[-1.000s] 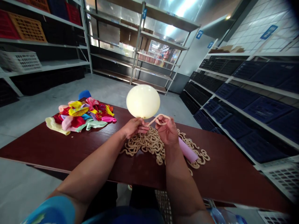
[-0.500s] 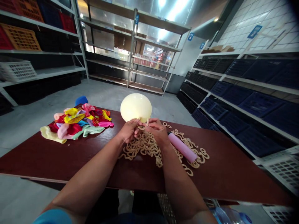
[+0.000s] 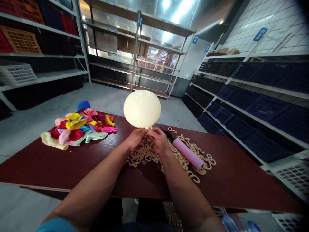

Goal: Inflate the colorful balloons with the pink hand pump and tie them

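Observation:
An inflated pale yellow balloon (image 3: 142, 108) stands above the dark brown table (image 3: 72, 164). My left hand (image 3: 135, 138) and my right hand (image 3: 157, 140) meet under it, both pinched on its neck. Below my hands lies a heap of beige balloon chain strip (image 3: 149, 154). A pink hand pump (image 3: 187, 152) rests on the strip just right of my right hand.
A pile of flat coloured balloons (image 3: 80, 127) lies at the table's far left. Metal shelving with crates (image 3: 21, 42) lines the left side. Dark blue crates (image 3: 260, 106) fill the shelves on the right. White baskets (image 3: 289, 183) sit low by my right.
My right hand drew in from holding up a loop of strip to the balloon's neck beside my left hand. The balloon sits a little higher than half a second ago.

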Tool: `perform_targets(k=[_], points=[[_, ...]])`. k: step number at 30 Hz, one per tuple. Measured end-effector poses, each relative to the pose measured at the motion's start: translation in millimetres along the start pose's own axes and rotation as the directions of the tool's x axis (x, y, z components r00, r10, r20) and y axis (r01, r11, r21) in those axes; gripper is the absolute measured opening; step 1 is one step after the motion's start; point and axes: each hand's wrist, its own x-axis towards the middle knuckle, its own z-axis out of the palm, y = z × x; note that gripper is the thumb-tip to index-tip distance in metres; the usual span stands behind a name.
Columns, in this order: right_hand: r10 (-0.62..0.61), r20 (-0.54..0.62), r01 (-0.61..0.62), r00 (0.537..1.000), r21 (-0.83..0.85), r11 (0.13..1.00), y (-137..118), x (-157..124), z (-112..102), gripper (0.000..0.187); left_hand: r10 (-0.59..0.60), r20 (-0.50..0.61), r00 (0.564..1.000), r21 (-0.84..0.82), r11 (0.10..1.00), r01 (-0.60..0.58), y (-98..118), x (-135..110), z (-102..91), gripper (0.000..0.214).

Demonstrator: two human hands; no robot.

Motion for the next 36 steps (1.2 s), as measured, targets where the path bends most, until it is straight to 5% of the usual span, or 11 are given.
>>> perform_targets(k=[5, 9, 13, 17, 19, 22, 24, 27, 30, 32, 36], points=[[0.185, 0.025, -0.185, 0.982, 0.258, 0.948, -6.9, 3.8, -3.2, 0.018, 0.143, -0.109, 0.984, 0.295, 0.95, -0.106, -2.4, 5.4, -8.6, 0.024], [0.153, 0.137, -0.192, 0.979, 0.346, 0.918, -11.8, -0.4, 1.1, 0.011, 0.431, -0.146, 0.891, 0.559, 0.779, -0.285, -1.7, 8.1, -16.3, 0.02], [-0.086, -0.023, 0.089, 0.996, 0.204, 0.975, -23.3, -3.7, 6.1, 0.013, 0.554, -0.197, 0.809, 0.648, 0.693, -0.316, 3.8, 6.8, -20.4, 0.015], [-0.516, -0.114, 0.496, 0.849, -0.167, 0.852, -43.2, 1.2, 29.1, 0.029, 0.543, -0.188, 0.818, 0.623, 0.71, -0.328, 5.0, 6.1, -21.2, 0.014], [-0.574, 0.096, 0.573, 0.813, -0.311, 0.758, -51.1, 11.1, 51.8, 0.032, 0.515, -0.17, 0.84, 0.599, 0.731, -0.327, 2.0, 7.6, -21.7, 0.016], [-0.364, 0.499, 0.599, 0.786, -0.473, 0.646, -59.3, 30.9, 87.5, 0.03, 0.417, -0.188, 0.889, 0.479, 0.829, -0.287, -3.6, 11.2, -22.4, 0.017], [-0.302, 0.596, 0.644, 0.744, -0.518, 0.564, -64.7, 37.2, 101.3, 0.046, 0.324, -0.211, 0.922, 0.299, 0.92, -0.254, -4.7, 12.2, -21.4, 0.019], [-0.406, 0.555, 0.679, 0.726, -0.486, 0.551, -70.9, 24.4, 95.8, 0.043, 0.199, -0.183, 0.963, -0.047, 0.977, -0.21, 1.0, 9.2, -16.7, 0.024], [-0.49, 0.271, 0.553, 0.829, -0.534, 0.639, -64.5, -2.7, 66.0, 0.032, 0.145, -0.128, 0.981, -0.249, 0.953, -0.173, 10.3, 3.3, -11.0, 0.025], [-0.504, 0.144, 0.479, 0.852, -0.601, 0.64, -51.5, -17.1, 44.3, 0.038, 0.124, -0.114, 0.986, -0.286, 0.946, -0.152, 13.8, 0.5, -8.4, 0.025], [-0.502, 0.168, 0.445, 0.848, -0.742, 0.502, -23.6, -24.2, 20.4, 0.033, 0.156, -0.119, 0.981, -0.227, 0.957, -0.18, 10.5, 0.7, -6.8, 0.026]])
